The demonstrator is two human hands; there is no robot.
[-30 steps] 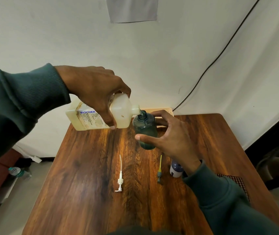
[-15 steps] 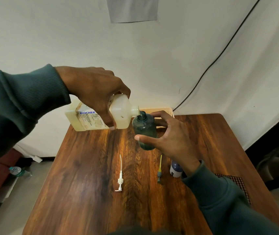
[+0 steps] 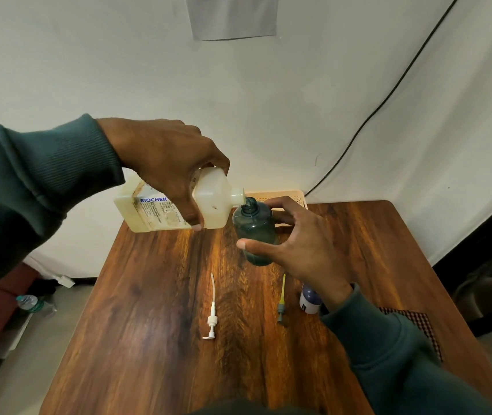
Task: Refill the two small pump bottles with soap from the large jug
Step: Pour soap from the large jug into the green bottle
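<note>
left hand [image 3: 164, 166] grips tipped jug [image 3: 212, 202], right hand [image 3: 307, 253] wraps teal bottle [image 3: 253, 226]; spout belongs right over neck, slow pour

The jug [image 3: 210, 202] in my left hand [image 3: 164, 163] is cream-white, its label [image 3: 156, 209] lettered blue. The bottle [image 3: 253, 223] in my right hand [image 3: 304, 253] is see-through teal. Below both hands: streaked brown wood-grain surface [image 3: 149, 324], a white pump [image 3: 211, 322], a yellow-tubed grey pump [image 3: 281, 307]. My ribbed sleeves [image 3: 44, 175] are dark green.
</note>
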